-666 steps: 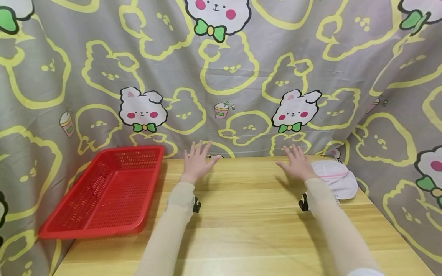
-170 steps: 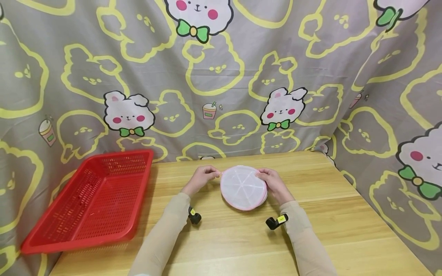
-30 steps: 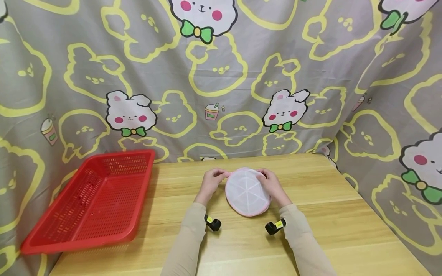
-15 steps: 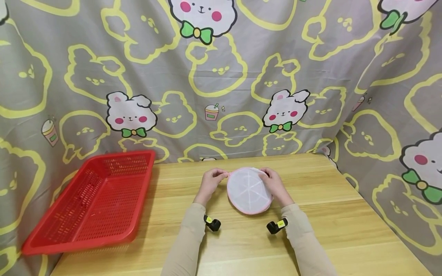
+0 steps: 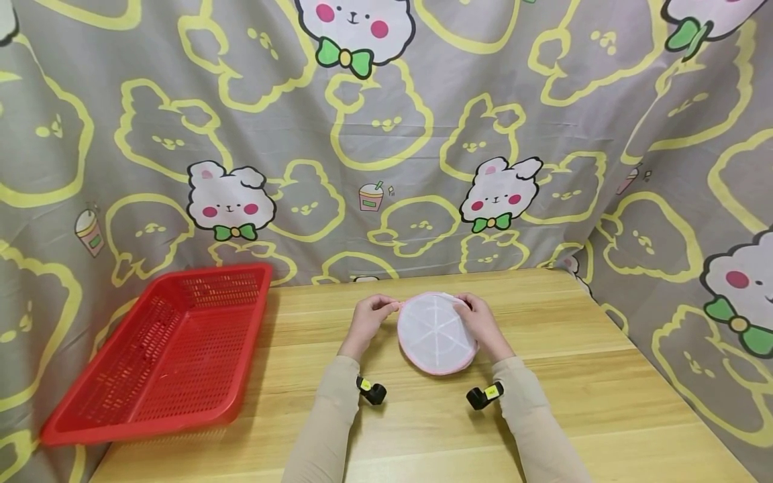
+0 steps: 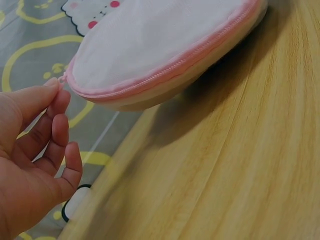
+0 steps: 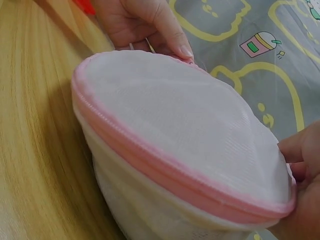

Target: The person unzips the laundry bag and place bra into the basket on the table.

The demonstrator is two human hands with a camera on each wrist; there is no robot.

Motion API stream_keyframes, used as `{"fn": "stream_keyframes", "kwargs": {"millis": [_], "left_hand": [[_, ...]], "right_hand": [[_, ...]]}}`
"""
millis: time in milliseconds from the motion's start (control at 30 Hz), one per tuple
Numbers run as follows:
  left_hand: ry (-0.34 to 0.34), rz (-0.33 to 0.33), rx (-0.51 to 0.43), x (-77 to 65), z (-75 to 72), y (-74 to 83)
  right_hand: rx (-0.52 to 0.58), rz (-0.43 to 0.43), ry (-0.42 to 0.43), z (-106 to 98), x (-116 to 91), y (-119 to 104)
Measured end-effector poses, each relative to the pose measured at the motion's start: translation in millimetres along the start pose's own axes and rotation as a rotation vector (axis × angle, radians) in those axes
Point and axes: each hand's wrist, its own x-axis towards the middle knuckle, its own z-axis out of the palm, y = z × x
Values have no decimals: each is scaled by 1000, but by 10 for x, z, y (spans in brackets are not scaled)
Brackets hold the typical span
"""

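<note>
A round white mesh laundry bag (image 5: 436,333) with a pink zipper edge is held above the middle of the table, its flat, seamed face turned to the head camera. My left hand (image 5: 369,320) pinches the small pink zipper pull (image 6: 62,80) between thumb and index finger, at the bag's left edge. The other left fingers curl loosely below it. Opposite, my right hand (image 5: 480,325) grips the bag's rim, thumb on the white face. Along the near side, the pink zipper (image 7: 165,172) looks closed in the right wrist view. The bag's underside is mostly hidden.
A red perforated plastic basket (image 5: 199,362) stands at the table's left side. The wooden table (image 5: 417,436) meets a grey curtain (image 5: 290,134) with cartoon prints at its back and right. Black wrist cameras (image 5: 371,392) sit on both sleeved forearms.
The bag lay at the right back with both hands spread; later both held it mid-table. Over the last second it turned slightly and shifted right; the last half second shows almost no movement.
</note>
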Motion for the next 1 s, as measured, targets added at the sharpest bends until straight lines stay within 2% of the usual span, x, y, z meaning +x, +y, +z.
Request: {"fn": "stream_keyframes", "kwargs": {"millis": [333, 733, 1000], "left_hand": [[-17, 15, -2, -9, -25, -5], [-44, -2, 4, -14, -56, -35], [-59, -11, -9, 2, -56, -39]], "right_hand": [[34, 3, 45, -26, 4, 19], [78, -6, 84, -22, 8, 24], [141, 27, 116, -56, 18, 39]]}}
